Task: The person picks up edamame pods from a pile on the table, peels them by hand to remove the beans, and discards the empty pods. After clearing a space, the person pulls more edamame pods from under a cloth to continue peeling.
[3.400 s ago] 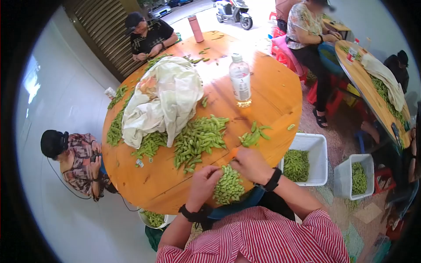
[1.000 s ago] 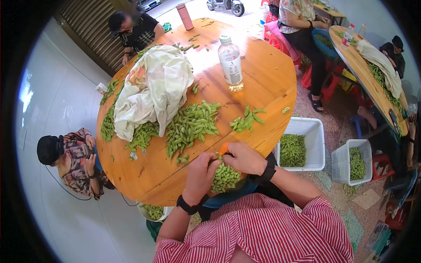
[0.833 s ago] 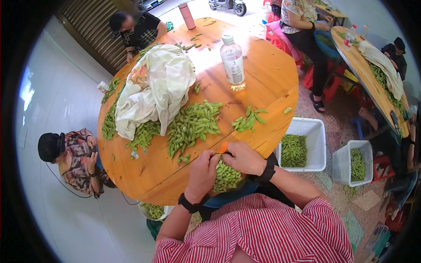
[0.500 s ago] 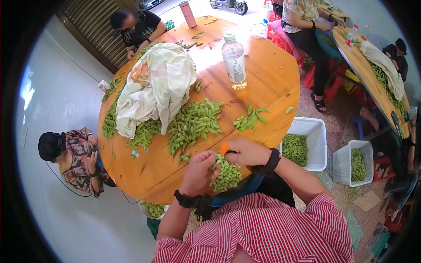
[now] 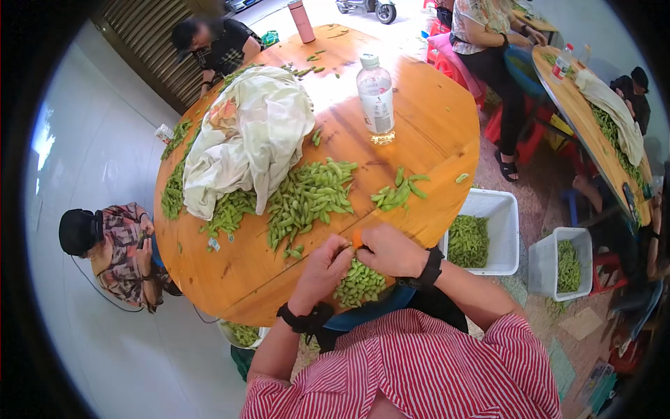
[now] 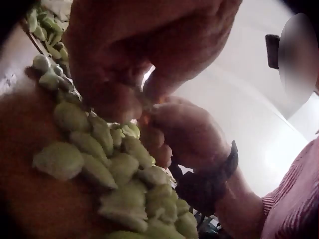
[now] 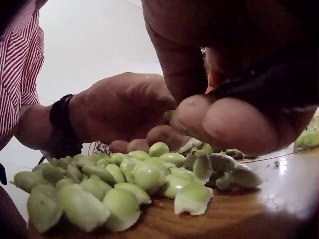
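Observation:
Just above a pile of shelled green beans at the table's near edge, the two hands meet. The left hand pinches a small green pod, mostly hidden by the fingers; a bit of it shows in the right wrist view. Curled fingers of the right hand grip a small orange object, which also shows between them in the right wrist view. Loose beans lie right under both hands in the left wrist view. Beyond them is a heap of whole pods.
A pale cloth covers part of the pods. On the round table stand a clear bottle and a pink flask. A smaller pod cluster lies ahead of the right hand. White baskets stand on the floor at right.
Compared with half a second ago, the hands have come together at the fingertips, the right hand having turned and lowered slightly. The left hand has shifted a little over the beans.

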A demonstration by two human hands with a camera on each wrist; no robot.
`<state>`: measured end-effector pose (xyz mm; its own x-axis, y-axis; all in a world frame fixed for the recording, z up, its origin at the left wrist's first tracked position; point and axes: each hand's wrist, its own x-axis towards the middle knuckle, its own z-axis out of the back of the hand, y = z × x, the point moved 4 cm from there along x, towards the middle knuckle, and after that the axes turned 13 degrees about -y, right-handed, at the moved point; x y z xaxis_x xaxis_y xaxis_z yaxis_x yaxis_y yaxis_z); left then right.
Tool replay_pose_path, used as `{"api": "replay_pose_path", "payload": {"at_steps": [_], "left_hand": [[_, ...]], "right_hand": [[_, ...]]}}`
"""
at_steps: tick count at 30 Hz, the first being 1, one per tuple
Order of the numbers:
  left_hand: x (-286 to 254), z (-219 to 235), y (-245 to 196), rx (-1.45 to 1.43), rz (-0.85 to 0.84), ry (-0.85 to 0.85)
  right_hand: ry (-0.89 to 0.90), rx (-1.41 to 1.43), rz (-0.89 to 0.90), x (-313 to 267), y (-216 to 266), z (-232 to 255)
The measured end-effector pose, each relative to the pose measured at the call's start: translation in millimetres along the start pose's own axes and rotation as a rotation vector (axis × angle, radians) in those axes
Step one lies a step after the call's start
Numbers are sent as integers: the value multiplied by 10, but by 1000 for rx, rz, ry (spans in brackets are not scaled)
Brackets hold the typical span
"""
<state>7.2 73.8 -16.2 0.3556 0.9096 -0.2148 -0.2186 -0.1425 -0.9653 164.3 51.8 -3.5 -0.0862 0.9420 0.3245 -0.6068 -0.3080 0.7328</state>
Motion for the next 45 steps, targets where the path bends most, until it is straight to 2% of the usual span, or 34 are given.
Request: {"api": "replay_pose_path", "payload": {"at_steps": [2, 4, 8, 11, 13, 15, 17, 20, 21, 24, 26, 27, 29, 33, 35, 36, 38, 39, 41, 45], "left_hand": [[20, 28, -22, 380, -387, -103], [-15, 5, -99, 461, -438, -146], [-112, -61, -223, 596, -593, -240], [-108, -52, -157, 538, -589, -236], [-109, -46, -153, 477, -589, -236], [-99, -11, -191, 401, -599, -266], [-78, 17, -181, 333, -440, -140], [-70, 17, -154, 346, -434, -176], [-34, 27, -93, 328, -441, -202], [71, 117, -5, 323, -451, -273], [94, 177, 43, 7, -11, -199], [97, 191, 42, 5, -16, -200], [92, 190, 85, -86, 36, -190], [-2, 97, -40, -60, 6, -191], [0, 49, -23, 120, -161, -176], [4, 49, -16, 118, -161, -177], [13, 36, 39, 31, -19, -117], [8, 51, 16, 31, -19, -117], [-18, 63, -17, -183, 76, -46], [23, 89, 89, -393, 93, -59]], "right_hand": [[-20, -18, 7, -5, 41, -2], [-7, -47, -56, -5, 58, -15], [-9, -58, -56, 3, 123, -5], [-42, -1, -53, 12, 105, 35], [-16, 82, -164, 27, 53, 77], [-4, 68, -130, 36, -35, 49], [10, 53, -91, 21, -30, 37], [-3, 31, -150, 11, 8, 53], [14, 15, -127, 24, 24, 59], [109, 25, -239, 18, -171, -32], [89, 61, -280, 19, -225, -21], [65, 105, -337, 15, -259, -15], [43, 94, -326, 19, -329, -39], [-6, 137, -304, 55, -226, -4], [-25, 71, -281, 46, -212, -15], [-43, 7, -257, 47, -200, -9], [-37, 18, -261, 52, -132, 21], [-33, 29, -266, 53, -108, 33], [-31, 45, -273, 49, -107, 41], [-48, 113, -243, 22, -164, 55]]}}
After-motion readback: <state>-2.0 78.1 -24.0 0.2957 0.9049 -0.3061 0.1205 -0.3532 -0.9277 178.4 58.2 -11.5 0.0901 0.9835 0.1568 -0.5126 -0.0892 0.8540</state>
